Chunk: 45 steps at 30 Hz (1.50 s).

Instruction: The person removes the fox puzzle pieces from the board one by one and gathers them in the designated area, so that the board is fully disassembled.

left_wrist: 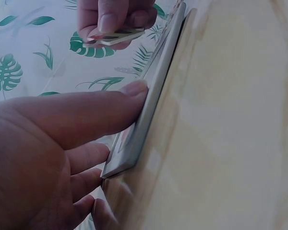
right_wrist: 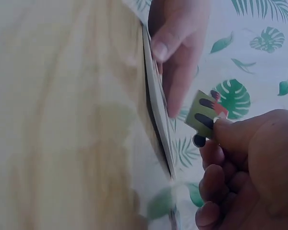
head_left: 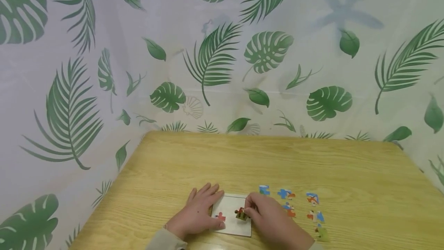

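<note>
A white puzzle board (head_left: 234, 225) lies on the table, with one red puzzle piece (head_left: 221, 216) near its left side. Spread along the board's left edge, my left hand (head_left: 199, 212) has its fingers fairly straight; the thumb (left_wrist: 110, 105) presses on the board's near edge. Over the right part of the board, my right hand (head_left: 268, 215) pinches a green, red and black puzzle piece (right_wrist: 204, 112) between thumb and finger. That piece is held tilted, above the board's surface. The right wrist view shows its printed face and knobbed edges.
Several loose puzzle pieces lie right of the board: a blue one (head_left: 264, 190) at its upper corner, an orange and blue one (head_left: 312, 198) farther right, a green one (head_left: 322, 233) near my right forearm. A leaf-patterned curtain (head_left: 222, 68) hangs behind the wooden table (head_left: 166, 165).
</note>
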Available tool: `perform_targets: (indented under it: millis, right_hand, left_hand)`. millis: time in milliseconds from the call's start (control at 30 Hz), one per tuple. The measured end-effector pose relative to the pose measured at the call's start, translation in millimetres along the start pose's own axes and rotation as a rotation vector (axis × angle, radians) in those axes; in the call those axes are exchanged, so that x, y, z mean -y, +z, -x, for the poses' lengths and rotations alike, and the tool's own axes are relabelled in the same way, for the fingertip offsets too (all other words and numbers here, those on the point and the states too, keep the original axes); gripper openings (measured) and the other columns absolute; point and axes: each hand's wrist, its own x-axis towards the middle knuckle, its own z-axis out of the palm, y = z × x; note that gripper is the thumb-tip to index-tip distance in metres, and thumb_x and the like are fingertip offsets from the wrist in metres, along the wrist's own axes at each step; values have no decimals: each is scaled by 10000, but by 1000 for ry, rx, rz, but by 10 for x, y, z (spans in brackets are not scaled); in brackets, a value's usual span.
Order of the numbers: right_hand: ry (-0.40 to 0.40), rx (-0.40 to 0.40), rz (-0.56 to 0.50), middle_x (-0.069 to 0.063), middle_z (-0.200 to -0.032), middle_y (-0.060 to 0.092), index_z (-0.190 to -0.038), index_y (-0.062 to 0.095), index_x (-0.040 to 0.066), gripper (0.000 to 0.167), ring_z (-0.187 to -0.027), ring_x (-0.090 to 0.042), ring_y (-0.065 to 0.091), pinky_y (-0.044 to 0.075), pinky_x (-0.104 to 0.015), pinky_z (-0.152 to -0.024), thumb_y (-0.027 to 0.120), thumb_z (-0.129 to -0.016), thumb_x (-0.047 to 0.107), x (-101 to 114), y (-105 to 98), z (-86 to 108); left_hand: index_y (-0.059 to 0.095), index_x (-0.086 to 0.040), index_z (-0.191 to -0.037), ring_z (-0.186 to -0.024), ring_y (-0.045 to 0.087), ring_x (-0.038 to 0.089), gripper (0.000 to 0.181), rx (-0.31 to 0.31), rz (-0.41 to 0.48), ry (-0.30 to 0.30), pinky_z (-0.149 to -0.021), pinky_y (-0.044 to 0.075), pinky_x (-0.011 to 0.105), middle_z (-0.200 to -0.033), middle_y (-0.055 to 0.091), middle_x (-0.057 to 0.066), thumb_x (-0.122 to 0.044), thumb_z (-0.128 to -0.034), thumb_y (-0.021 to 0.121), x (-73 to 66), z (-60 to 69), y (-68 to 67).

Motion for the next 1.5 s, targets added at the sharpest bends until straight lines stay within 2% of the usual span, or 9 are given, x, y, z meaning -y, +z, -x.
perform_targets:
  millis: [133,300,567,700,867,1300,1500]
  right_hand:
    - [12,-5,45,106,-789,566,-882,587,224,145,-705,-92,505,433,-287,-627,609,-1017,177,-121,-124,42]
    - [3,-28,99,122,-752,543,-869,583,220,148,-657,-63,475,423,-272,-597,632,-1005,187,-254,-242,128]
    - [64,35,73,81,-774,556,-859,576,178,170,-636,-71,446,396,-262,-587,594,-1028,177,-431,-430,283]
    - [102,57,75,52,-742,521,-862,550,155,165,-629,-73,439,382,-274,-590,600,-1019,152,-511,-532,401]
    - [147,95,71,19,-714,475,-842,525,128,206,-606,-83,406,361,-293,-578,601,-1023,192,-581,-639,476]
    - [219,187,85,-2,-657,463,-772,551,107,272,-556,-132,353,364,-291,-544,637,-1002,226,-686,-673,469]
    - [226,176,157,-1,-675,514,-775,569,144,235,-561,-126,398,380,-308,-572,657,-986,199,-651,-657,444]
  left_hand:
    - [421,-124,-1555,-1527,152,340,921,4,-5,-2,-1165,15,660,-1648,269,90,-531,-814,785,-3,5,-5]
    - [418,-126,-1557,-1527,153,336,917,4,-13,-1,-1167,22,656,-1649,264,92,-530,-818,782,-7,7,-16]
    - [419,-126,-1557,-1529,146,331,926,2,15,0,-1169,8,649,-1648,263,92,-538,-810,781,9,7,11]
    - [426,-129,-1553,-1528,150,330,924,1,23,0,-1168,8,651,-1646,270,91,-534,-804,784,21,0,31]
    - [429,-130,-1553,-1533,138,318,910,3,49,1,-1170,0,645,-1647,270,87,-500,-806,793,32,0,24]
    - [425,-128,-1554,-1530,145,328,905,3,33,11,-1165,14,659,-1646,270,96,-532,-823,774,41,1,10]
    - [427,-129,-1554,-1529,151,328,907,1,17,13,-1165,25,660,-1646,271,94,-546,-825,767,52,-2,7]
